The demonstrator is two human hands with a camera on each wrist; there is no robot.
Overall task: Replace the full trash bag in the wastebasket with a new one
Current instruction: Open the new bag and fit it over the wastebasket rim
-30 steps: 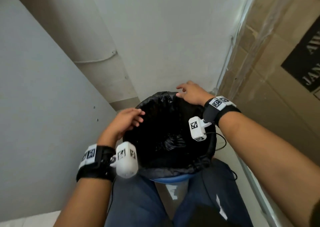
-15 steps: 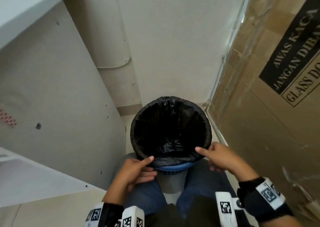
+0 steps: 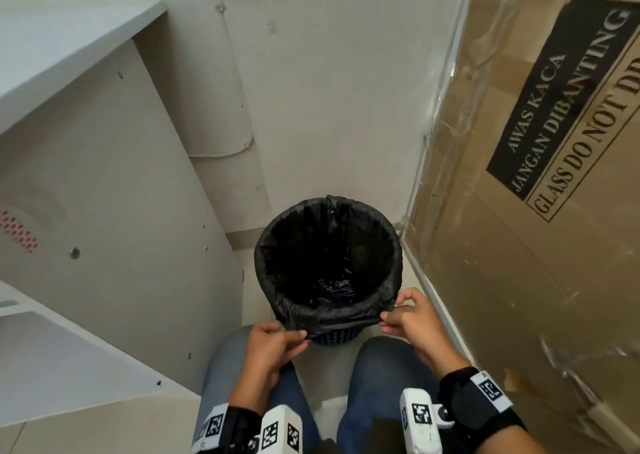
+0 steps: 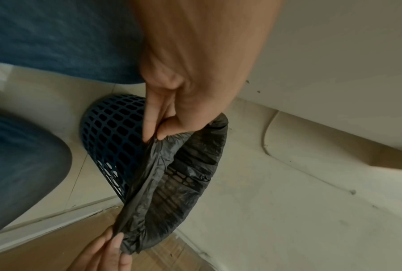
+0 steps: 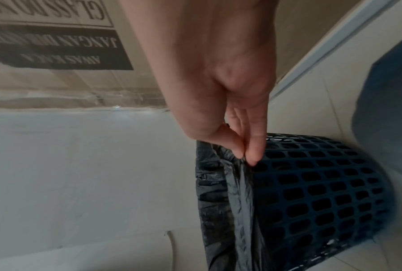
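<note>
The blue mesh wastebasket point(image 3: 334, 336) stands on the floor between the person's knees, beside a cardboard box point(image 3: 540, 211). A black trash bag point(image 3: 329, 311) lines it, its edge folded over the rim. The left hand point(image 3: 273, 346) and right hand point(image 3: 408, 318) each pinch that folded edge on the near side, likely pulling it down so it grips the rim.
</note>
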